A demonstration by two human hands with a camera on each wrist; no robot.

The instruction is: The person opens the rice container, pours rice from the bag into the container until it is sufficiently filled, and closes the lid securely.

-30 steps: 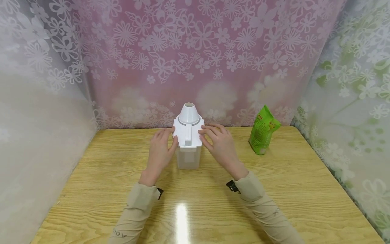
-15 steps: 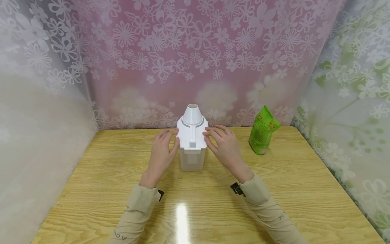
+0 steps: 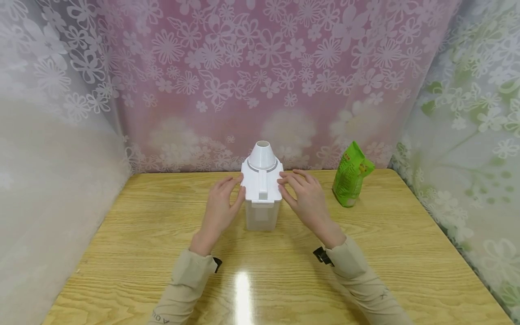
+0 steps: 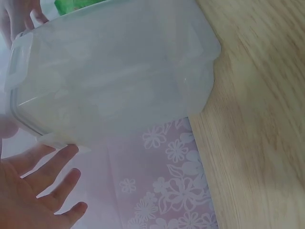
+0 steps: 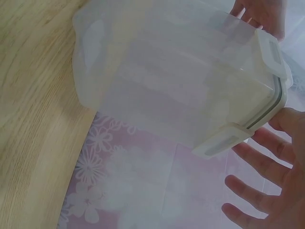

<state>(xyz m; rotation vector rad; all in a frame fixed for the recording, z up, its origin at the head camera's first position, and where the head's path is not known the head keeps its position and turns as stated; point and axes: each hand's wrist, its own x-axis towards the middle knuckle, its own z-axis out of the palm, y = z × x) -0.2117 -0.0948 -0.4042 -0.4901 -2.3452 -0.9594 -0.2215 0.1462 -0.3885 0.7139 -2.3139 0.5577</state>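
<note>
A translucent plastic storage container (image 3: 262, 217) stands upright on the table, with a white lid (image 3: 253, 187) that carries a cone-shaped spout and a central handle bar. My left hand (image 3: 221, 205) holds the lid's left edge by thumb and fingertips. On the opposite edge, my right hand (image 3: 309, 203) grips with thumb and index finger, its other fingers spread. In the right wrist view a side latch (image 5: 224, 140) slants out from the wall beside the index finger. A front latch (image 5: 272, 53) lies along the container's front.
A green printed bag (image 3: 348, 178) stands at the back right of the wooden table (image 3: 162, 216). Floral curtains (image 3: 260, 81) hang behind the table and along both sides.
The container has shifted a little right and slightly nearer to me, both hands moving along with it at the lid's edges. The green bag has stayed in place.
</note>
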